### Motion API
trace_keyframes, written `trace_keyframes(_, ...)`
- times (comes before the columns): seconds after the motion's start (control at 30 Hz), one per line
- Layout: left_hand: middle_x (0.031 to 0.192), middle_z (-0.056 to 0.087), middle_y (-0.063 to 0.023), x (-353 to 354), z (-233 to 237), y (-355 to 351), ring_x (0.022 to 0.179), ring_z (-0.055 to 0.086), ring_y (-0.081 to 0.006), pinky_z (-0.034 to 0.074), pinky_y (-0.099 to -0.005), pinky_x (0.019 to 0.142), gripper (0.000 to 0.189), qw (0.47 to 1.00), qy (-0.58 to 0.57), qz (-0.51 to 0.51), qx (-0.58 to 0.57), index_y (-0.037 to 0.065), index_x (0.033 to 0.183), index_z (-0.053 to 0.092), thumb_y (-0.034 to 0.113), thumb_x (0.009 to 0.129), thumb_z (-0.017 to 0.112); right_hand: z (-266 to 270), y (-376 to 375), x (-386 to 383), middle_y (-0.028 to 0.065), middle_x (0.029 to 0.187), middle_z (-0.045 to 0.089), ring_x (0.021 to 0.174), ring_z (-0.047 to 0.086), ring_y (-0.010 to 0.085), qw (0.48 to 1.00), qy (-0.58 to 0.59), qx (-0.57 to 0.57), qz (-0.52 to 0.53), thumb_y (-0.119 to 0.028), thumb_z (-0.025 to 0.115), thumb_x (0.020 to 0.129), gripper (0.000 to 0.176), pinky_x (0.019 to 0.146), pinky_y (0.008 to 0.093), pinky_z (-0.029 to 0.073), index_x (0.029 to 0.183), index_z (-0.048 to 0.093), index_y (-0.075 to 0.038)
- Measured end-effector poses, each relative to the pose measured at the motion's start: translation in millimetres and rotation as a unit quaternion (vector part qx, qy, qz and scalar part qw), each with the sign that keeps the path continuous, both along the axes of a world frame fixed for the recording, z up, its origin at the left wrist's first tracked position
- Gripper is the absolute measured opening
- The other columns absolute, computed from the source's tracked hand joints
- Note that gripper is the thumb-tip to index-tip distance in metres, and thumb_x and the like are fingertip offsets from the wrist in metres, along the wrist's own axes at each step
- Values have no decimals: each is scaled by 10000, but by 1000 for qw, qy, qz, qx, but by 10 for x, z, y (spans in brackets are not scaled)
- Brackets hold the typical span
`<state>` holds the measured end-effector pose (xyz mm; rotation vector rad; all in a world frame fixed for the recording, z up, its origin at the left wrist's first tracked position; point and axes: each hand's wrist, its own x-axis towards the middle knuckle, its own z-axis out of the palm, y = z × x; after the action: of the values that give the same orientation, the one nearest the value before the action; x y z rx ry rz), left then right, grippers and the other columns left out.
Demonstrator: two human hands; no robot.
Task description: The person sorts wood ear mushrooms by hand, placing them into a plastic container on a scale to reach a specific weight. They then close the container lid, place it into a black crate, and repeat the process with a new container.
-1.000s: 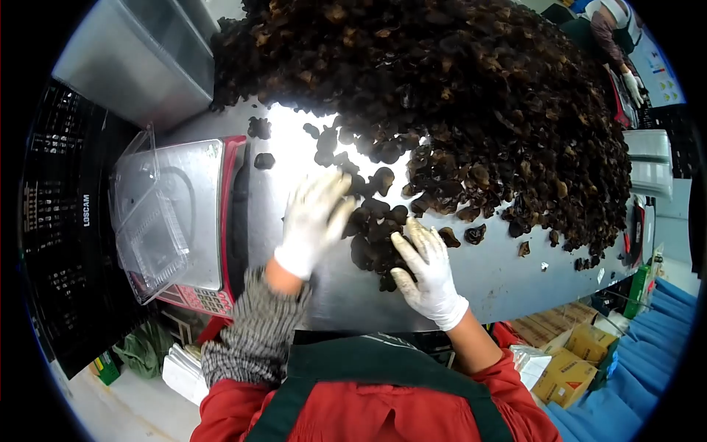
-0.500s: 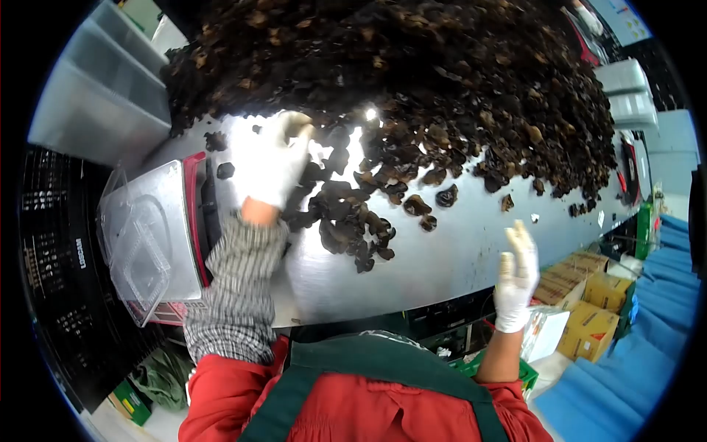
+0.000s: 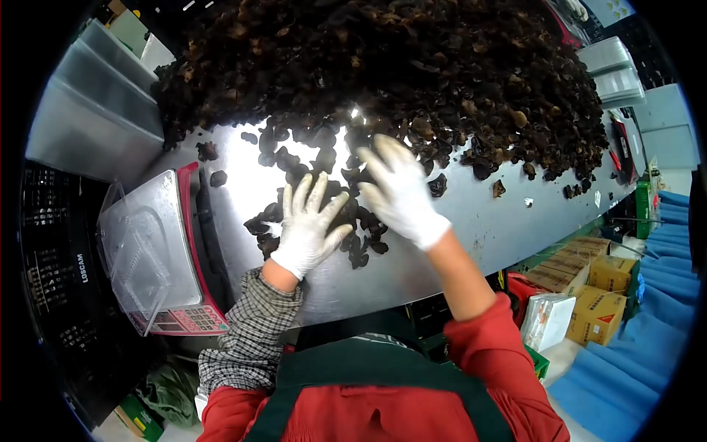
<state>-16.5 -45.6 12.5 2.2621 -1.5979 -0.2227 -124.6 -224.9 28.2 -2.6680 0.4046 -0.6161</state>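
Fungus pieces (image 3: 283, 158) lie under and around both gloved hands' spread fingers (image 3: 315, 193), which clench nothing visible.

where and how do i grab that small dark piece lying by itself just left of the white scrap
Probably best pinched across opposite edges, from above, with the right hand: the small dark piece lies low, with bare metal tabletop around it for fingertips on both sides.

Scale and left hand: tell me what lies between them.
Between the scale and left hand, the head view shows bare metal tabletop, then a few dark pieces near the hand.
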Motion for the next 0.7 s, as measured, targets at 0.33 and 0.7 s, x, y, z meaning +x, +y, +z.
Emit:
trace_keyframes(0.33, 1463, 361, -165, -78, 9, 687, 1359, 314, -345, 165, -568, 1133, 399, 997, 57, 13, -41, 132, 1139, 644, 294, 781, 712, -75, 33, -917, 189, 1320, 495, 1301, 379, 367, 988, 136, -31, -68, -246, 662, 806, 446, 1088, 554, 258, 1223, 589, -105)
trace_keyframes(0.7, 1446, 395, -191, -92, 49, 1099, 1332, 373, -364, 148, -593, 1119, 657, 979, 93, 153, -92, 111, 1336, 517, 250, 730, 730, -2, 907, -637, 165, 1366, 470, 1330, 363, 356, 975, 132, 82, 157, -250, 626, 841, 445, 1112, 565, 211, 1251, 557, -92)
